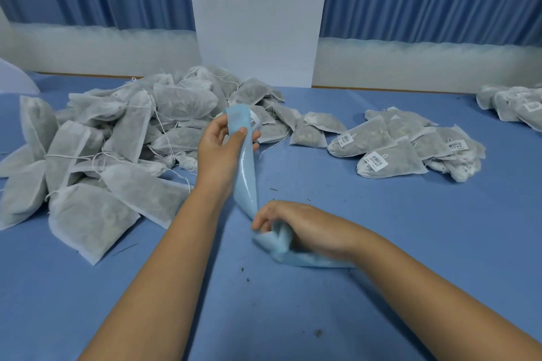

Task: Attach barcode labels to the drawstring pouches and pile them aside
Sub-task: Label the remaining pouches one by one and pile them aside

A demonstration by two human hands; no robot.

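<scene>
My left hand (223, 146) pinches the blue backing strip (247, 182) beside a barcode label (254, 121), my right hand (296, 224) bunches its crumpled tail; next, probably, peel that label onto an unlabelled pouch (88, 220).

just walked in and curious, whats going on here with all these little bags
A person is labelling drawstring pouches. The left hand holds up a blue label strip with a barcode label near its top, and the right hand grips the strip's crumpled lower end on the blue table. The big heap on the left shows no labels; the smaller pile on the right is labelled.
</scene>
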